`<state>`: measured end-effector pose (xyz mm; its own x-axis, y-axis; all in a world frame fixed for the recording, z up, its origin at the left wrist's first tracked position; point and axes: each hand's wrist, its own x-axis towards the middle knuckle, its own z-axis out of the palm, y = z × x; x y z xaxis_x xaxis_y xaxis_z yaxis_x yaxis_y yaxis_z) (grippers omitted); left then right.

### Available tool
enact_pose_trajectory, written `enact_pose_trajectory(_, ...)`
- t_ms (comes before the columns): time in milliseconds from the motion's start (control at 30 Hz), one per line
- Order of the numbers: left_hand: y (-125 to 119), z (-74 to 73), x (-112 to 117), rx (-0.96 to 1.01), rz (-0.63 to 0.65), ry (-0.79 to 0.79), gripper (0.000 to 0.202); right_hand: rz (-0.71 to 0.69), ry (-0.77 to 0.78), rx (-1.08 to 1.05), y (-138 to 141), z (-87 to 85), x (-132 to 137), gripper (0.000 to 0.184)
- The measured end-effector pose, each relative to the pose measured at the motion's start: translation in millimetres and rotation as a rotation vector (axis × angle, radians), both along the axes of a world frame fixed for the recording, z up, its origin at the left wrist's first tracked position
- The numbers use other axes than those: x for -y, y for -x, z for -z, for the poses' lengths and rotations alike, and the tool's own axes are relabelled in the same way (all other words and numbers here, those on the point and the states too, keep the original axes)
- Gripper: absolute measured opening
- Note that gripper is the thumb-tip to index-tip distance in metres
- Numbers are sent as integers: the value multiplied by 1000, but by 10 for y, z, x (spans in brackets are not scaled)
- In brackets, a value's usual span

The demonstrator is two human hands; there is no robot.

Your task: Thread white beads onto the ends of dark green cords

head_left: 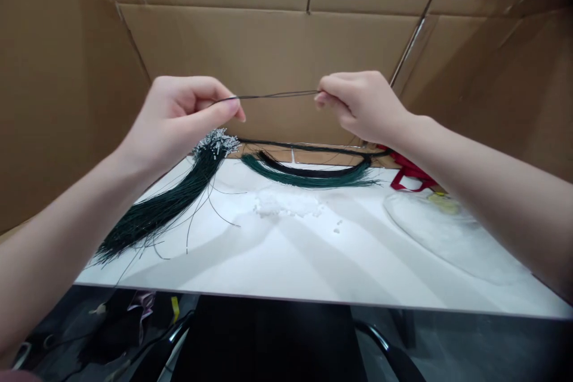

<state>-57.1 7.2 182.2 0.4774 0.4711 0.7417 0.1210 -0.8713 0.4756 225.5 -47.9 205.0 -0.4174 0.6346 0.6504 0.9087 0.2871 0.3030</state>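
My left hand (179, 116) and my right hand (360, 104) are raised above the white table (313, 262), each pinching one end of a thin dark wire (273, 95) stretched level between them. Under my left hand a thick bundle of dark green wires (165, 206) with small silver ends lies slanted across the table's left side. A curved bundle of green and black wires (313, 174) lies at the table's far edge, below the stretched wire.
A small heap of white bits (286, 203) sits mid-table. A clear plastic bag (447, 233) lies at the right, with something red (412, 176) behind it. Cardboard walls (277, 54) stand around the table. A dark chair (268, 340) is below the front edge.
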Motion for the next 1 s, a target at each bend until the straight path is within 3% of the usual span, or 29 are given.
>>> enact_pose_trajectory(100, 221, 17, 87, -93, -43, -40, 15, 78, -12, -102, -331, 74, -16, 26)
enact_pose_trajectory(133, 279, 33, 114, -123, -39, -66, 19, 110, -9, -259, -412, 91, -11, 26)
enact_pose_trajectory(267, 445, 155, 221, -308, -25, -113, 27, 143, -21, -498, -587, 163, 55, 22)
enact_pose_trajectory(400, 533, 335, 303, -500, 45, -91, 24, 22, 142, -747, -639, 258, 117, 19)
enact_pose_trajectory(533, 548, 615, 330, -716, 178, 93, 24, -137, 291, -972, -630, 403, 167, 26)
enact_pose_trajectory(633, 534, 883, 307, -801, 319, 235, 27, -194, 281, -1075, -519, 578, 244, 30)
enact_pose_trajectory(700, 517, 1027, 266, -851, 370, 280, 31, -217, 244, -1088, -371, 711, 321, 20)
enact_pose_trajectory(767, 480, 1104, 203, -853, 318, 285, 33, -235, 247, -1055, -172, 837, 408, 12)
enact_pose_trajectory(900, 273, 1075, 60, -633, 202, 339, 37, -364, 270, -671, 254, 1065, 555, 19)
enact_pose_trajectory(1000, 10, 1020, 18, -384, 330, 481, 47, -449, 348, -581, 466, 1248, 602, 26)
